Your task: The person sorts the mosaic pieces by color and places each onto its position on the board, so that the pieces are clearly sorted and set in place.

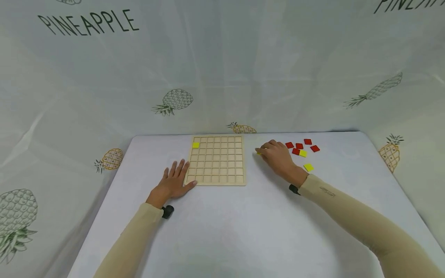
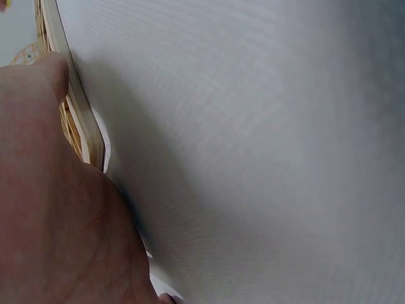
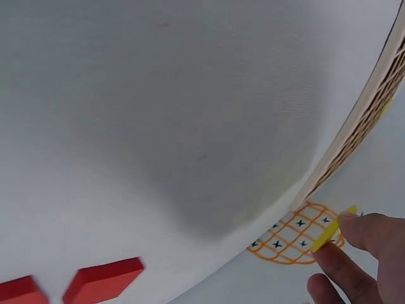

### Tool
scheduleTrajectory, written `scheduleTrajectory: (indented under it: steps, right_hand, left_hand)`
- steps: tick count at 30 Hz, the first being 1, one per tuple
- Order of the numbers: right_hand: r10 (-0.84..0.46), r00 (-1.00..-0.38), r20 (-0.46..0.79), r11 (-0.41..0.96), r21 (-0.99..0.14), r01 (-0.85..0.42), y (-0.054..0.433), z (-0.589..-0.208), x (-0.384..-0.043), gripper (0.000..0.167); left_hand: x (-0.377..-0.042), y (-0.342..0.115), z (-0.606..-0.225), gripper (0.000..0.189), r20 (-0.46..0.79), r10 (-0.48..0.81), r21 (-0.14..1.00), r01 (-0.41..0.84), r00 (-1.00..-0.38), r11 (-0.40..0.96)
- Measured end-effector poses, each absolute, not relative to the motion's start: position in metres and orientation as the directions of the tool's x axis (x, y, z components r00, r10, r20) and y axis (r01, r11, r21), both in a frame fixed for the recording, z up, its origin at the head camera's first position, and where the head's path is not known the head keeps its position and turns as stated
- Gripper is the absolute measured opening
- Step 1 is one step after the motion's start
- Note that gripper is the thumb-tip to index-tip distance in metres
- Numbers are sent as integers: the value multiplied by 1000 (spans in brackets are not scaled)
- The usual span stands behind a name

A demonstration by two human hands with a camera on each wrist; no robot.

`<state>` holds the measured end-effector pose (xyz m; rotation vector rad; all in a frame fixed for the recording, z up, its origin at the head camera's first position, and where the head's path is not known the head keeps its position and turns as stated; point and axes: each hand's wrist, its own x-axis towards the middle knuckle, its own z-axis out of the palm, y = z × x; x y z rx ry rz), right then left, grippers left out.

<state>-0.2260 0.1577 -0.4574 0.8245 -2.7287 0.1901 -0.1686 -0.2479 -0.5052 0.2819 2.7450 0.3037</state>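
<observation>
A wooden grid board (image 1: 214,157) lies on the table, with one yellow square tile (image 1: 196,145) in a cell near its far left corner. My left hand (image 1: 175,181) rests flat at the board's near left corner, fingers spread along the side and thumb on the near edge. Just right of the board, my right hand (image 1: 278,157) pinches a yellow tile (image 3: 334,229) between thumb and fingers, above the table. Several red tiles (image 1: 299,146) lie beyond and right of that hand, with a yellow tile (image 1: 303,153) among them and another yellow tile (image 1: 308,167) closer to the wrist.
The white table (image 1: 222,231) ends at the back against a hanging cloth (image 1: 222,58) printed with pineapples. Both forearms reach in from the near side, the right sleeve (image 1: 347,208) crossing the table's right half.
</observation>
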Motion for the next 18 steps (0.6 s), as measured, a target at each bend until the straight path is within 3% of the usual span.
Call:
scheduleTrajectory:
  steps: [9, 18]
  right_hand:
    - [-539, -778, 324, 815, -31, -578, 123, -454, -231, 31]
    - [-574, -712, 403, 770, -31, -638, 90, -456, -239, 25]
  left_hand:
    - [-167, -245, -497, 94, -361, 224, 247, 138, -906, 959]
    - [-164, -240, -485, 90, -388, 218, 243, 128, -896, 961]
